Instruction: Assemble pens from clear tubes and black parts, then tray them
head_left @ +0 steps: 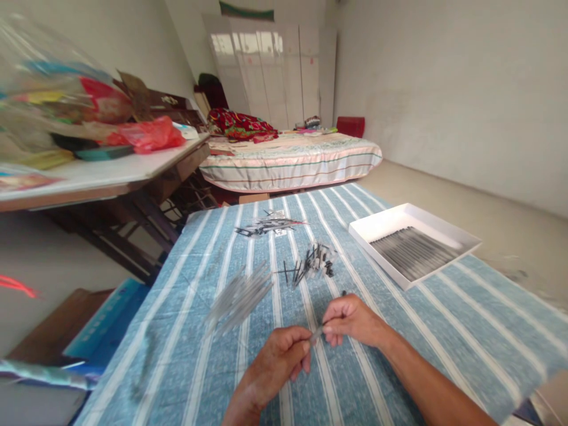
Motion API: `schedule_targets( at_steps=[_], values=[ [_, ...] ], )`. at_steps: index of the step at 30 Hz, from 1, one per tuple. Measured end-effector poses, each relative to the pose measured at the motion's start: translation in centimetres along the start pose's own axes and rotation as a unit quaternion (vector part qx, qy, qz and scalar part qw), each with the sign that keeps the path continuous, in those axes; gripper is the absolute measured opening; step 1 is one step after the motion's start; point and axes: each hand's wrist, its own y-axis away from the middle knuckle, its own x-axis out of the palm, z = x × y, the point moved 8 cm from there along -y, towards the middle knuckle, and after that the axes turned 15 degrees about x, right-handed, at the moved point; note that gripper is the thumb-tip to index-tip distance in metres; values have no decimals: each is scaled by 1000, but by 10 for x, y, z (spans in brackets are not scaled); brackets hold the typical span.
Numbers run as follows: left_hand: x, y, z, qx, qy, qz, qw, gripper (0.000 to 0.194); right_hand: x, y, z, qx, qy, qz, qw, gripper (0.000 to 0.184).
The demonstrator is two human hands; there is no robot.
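White-striped blue cloth [181, 296], grey sticks [243, 297]

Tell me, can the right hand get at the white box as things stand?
Probably yes: only striped cloth shows between the right hand and the open-topped white box. The right hand looks busy, though, pinching a thin piece that the left hand also holds.

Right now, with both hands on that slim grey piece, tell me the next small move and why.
Probably steady the left hand and press the right hand gently toward it: the slim grey piece spans both pinches, in line for a push, while loose grey tubes and small black parts lie separately on the striped cloth.
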Motion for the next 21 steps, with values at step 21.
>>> schedule_targets(
  at_steps=[21],
  values=[
    [-3, 2, 4, -5, 25, -23, 999, 23, -2, -8, -15, 15, -37, -7, 999, 31]
  ],
)
